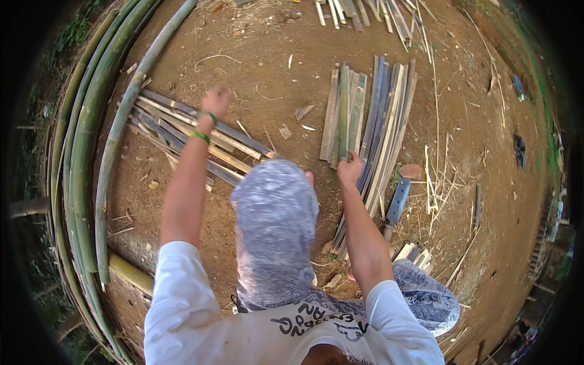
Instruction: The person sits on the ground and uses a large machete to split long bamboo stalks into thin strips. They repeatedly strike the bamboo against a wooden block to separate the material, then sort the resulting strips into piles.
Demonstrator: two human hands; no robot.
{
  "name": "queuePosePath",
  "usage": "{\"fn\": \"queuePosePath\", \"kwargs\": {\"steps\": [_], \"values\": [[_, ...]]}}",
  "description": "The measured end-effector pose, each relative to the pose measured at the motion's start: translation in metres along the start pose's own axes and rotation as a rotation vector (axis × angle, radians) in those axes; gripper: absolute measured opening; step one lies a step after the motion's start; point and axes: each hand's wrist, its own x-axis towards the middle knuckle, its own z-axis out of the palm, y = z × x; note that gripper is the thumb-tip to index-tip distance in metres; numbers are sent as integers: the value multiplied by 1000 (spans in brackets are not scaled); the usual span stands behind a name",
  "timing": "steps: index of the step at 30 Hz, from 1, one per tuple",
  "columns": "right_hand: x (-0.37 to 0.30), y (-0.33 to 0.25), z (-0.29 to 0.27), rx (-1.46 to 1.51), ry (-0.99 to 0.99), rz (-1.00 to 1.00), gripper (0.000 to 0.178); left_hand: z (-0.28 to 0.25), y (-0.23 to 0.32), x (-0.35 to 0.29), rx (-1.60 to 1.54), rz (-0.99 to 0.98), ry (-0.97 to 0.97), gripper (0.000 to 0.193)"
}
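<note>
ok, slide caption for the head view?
Right hand at flat bamboo strips on brown soil; left hand, blurred, near a second pile; green bamboo poles lie at left.

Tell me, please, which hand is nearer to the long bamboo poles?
Left. The left hand is right of the bamboo poles; the right hand is much farther right, at the near end of a green strip.

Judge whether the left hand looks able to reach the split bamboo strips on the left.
Probably yes: the blurred left hand is close to the split bamboo strips, with nothing visible between.
</note>
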Motion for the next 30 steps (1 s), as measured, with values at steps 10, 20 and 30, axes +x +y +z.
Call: {"fn": "queuePosePath", "kwargs": {"steps": [10, 20, 30], "values": [[-51, 0, -23, 89, -129, -19, 40, 106, -6, -146, 255, -701, -148, 78], [-93, -20, -39, -17, -205, -254, 35, 92, -4, -129, -204, -879, -405, 51], [-95, -51, -67, -153, -288, -524, 33, 144, 60, -177, -239, -660, -101, 69]]}}
